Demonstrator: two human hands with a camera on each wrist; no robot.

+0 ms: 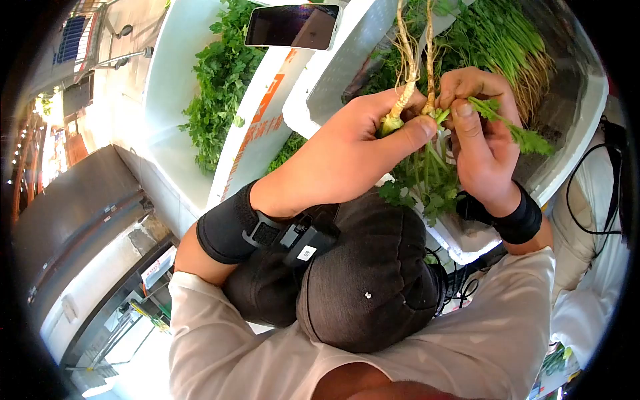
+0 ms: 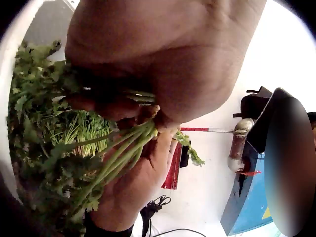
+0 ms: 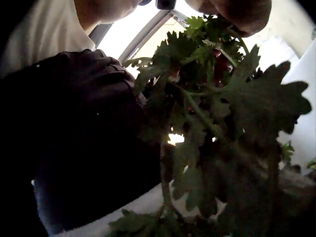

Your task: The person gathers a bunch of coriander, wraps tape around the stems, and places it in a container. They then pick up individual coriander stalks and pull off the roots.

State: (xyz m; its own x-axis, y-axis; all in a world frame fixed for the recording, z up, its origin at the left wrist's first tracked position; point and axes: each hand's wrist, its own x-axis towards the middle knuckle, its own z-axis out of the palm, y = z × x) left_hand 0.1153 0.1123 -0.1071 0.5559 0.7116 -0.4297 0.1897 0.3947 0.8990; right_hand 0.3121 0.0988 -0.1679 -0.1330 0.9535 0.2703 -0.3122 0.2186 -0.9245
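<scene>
My left hand (image 1: pixel 340 157) grips cilantro plants by the stem bases, thumb on top. Their pale, hairy roots (image 1: pixel 408 63) point away from me, and the leafy ends (image 1: pixel 427 177) hang below the hand towards my lap. My right hand (image 1: pixel 490 150) meets it at the stem bases, pinching a thin leafy cilantro stem (image 1: pixel 523 137) between thumb and fingers. In the left wrist view, several green stems (image 2: pixel 118 158) fan out from under the left palm. Dark cilantro leaves (image 3: pixel 207 98) fill much of the right wrist view and hide most of the fingers.
A white foam box (image 1: pixel 587 133) in front holds bundled cilantro (image 1: pixel 507 47) with roots showing. On the left, another white box (image 1: pixel 163 133) contains loose leafy greens (image 1: pixel 223 87). A phone (image 1: pixel 293 27) lies on the box edge between them. Black cables (image 1: pixel 593 187) hang at the right.
</scene>
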